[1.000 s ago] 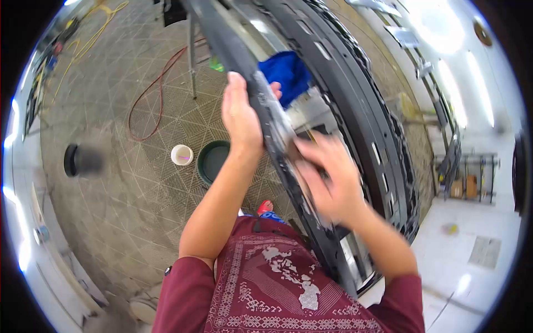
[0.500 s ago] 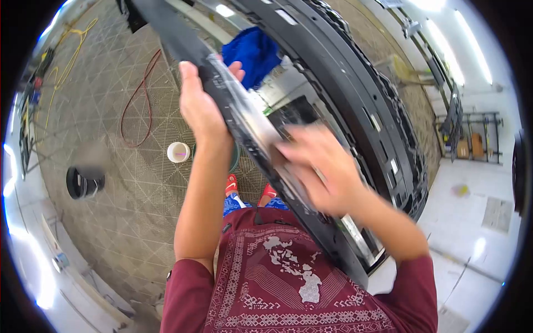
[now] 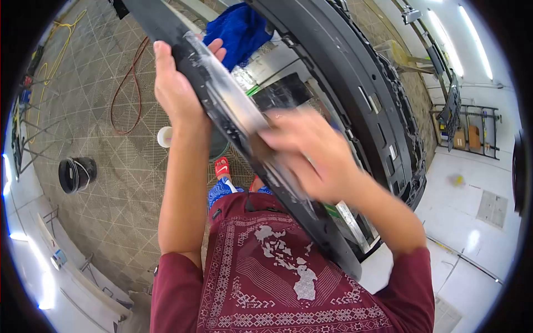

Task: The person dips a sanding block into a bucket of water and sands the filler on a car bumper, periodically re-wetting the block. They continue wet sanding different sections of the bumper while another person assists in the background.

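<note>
A long black plastic car panel [image 3: 333, 236], like a bumper piece, slants across in front of me. Its upper edge carries a wet-looking, whitish scuffed strip [image 3: 233, 97]. My left hand [image 3: 180, 91] clasps the panel, thumb on the near face and fingertips showing over the far edge. My right hand [image 3: 316, 152] is smeared by motion, its fingers pressed on the strip. Beneath those fingers is a blurred brown patch that looks like sandpaper [image 3: 261, 149], mostly covered. A larger black bumper [image 3: 333, 61] lies just beyond, beside a blue cloth [image 3: 236, 30].
A black bucket [image 3: 76, 175] stands on the patterned floor at left. A white tub [image 3: 165, 136] and a dark round container [image 3: 219, 145] are near my feet. A red hose [image 3: 115, 105] and yellow cord [image 3: 53, 66] lie on the floor; a metal rack [image 3: 469, 130] stands at right.
The view has shifted, so panel and hands appear farther left and higher. My left hand keeps its hold. My right hand stays blurred on the strip, slightly farther down along it.
</note>
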`<control>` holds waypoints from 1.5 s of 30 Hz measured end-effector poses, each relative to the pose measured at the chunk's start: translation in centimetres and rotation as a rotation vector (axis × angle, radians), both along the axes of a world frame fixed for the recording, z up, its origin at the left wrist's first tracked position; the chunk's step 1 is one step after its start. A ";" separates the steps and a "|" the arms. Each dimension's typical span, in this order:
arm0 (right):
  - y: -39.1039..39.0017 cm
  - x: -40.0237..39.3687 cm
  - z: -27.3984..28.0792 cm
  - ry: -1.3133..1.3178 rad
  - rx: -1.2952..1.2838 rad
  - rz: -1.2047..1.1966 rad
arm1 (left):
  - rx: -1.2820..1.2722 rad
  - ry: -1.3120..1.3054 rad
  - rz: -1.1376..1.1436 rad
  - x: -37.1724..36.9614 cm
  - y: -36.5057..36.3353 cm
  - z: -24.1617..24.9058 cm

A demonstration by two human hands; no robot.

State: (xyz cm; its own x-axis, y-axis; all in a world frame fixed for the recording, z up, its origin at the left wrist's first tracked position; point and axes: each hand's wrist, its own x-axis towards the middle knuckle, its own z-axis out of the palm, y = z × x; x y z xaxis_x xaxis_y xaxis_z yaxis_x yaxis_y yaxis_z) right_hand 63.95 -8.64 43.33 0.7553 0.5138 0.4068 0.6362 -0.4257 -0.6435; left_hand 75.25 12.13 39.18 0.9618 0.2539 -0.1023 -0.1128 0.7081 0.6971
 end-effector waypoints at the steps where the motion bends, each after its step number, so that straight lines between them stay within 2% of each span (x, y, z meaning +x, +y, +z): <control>1: 2.0 3.2 0.0 0.016 0.052 -0.007 | 0.002 0.000 0.007 -0.2 0.1 -0.1; 2: 3.9 5.6 -0.6 -0.067 0.108 -0.025 | 0.025 0.054 0.004 -0.2 0.4 0.1; 4: 4.5 4.9 -0.8 -0.001 0.127 -0.085 | 0.035 0.044 -0.023 -0.1 1.0 -0.6; 9: -3.2 -10.0 0.9 0.170 -0.032 -0.192 | -0.002 -0.014 0.006 0.1 0.2 -0.8; 12: -3.3 -10.0 0.5 0.134 -0.052 -0.242 | 0.003 -0.002 -0.008 0.0 -0.2 -0.1; 15: 1.0 -1.0 -0.1 -0.009 0.011 -0.204 | 0.062 0.031 -0.028 -0.3 0.2 0.0; 17: 1.8 -0.5 -0.3 0.022 0.003 -0.238 | 0.074 0.041 -0.013 -0.6 0.6 -0.3; 19: -0.6 -5.8 -0.2 0.162 -0.052 -0.253 | 0.014 0.033 0.006 -0.2 0.7 -0.9; 21: -4.2 -11.2 0.0 0.172 -0.089 -0.193 | 0.018 -0.050 -0.029 0.4 0.9 -1.5; 23: -5.9 -12.9 0.2 0.181 -0.100 -0.150 | -0.090 0.142 0.086 -0.9 -1.3 1.1; 25: -3.5 -7.6 -0.2 0.059 -0.051 -0.091 | -0.068 0.117 -0.004 -0.8 -0.4 0.6; 27: 1.1 0.9 -0.4 -0.105 -0.008 -0.085 | 0.013 -0.011 0.007 0.0 -0.2 -0.2; 29: 5.3 8.7 -1.1 -0.144 0.118 -0.052 | -0.027 -0.056 -0.086 0.3 1.4 -1.7; 30: 6.6 10.4 -1.1 -0.014 0.152 -0.061 | 0.015 -0.055 -0.038 0.1 1.3 -1.4; 32: 5.5 7.5 -0.9 -0.065 0.143 -0.085 | 0.059 -0.058 -0.002 0.0 1.1 -1.0; 33: 4.4 5.0 -0.9 -0.111 0.110 -0.091 | -0.005 -0.066 -0.018 -0.1 0.8 -0.9; 35: -0.5 -3.2 -0.7 -0.016 -0.050 -0.029 | -0.062 -0.064 0.000 -0.2 0.3 -0.7; 37: -4.5 -9.3 -0.6 0.120 -0.033 -0.031 | -0.069 -0.086 0.011 -0.1 0.2 -1.2; 40: -3.6 -6.3 -0.9 0.026 -0.022 0.016 | -0.063 -0.063 -0.014 0.2 -0.1 -1.0; 41: -1.3 -2.7 -1.5 -0.055 0.070 0.024 | -0.104 -0.032 -0.026 0.4 -0.2 -0.8; 43: 3.4 4.7 -0.8 -0.108 0.086 0.001 | -0.113 -0.025 -0.054 0.4 0.3 -1.2; 45: 6.5 8.9 -1.1 -0.164 0.194 0.007 | 0.023 -0.070 -0.103 -1.1 0.8 -0.4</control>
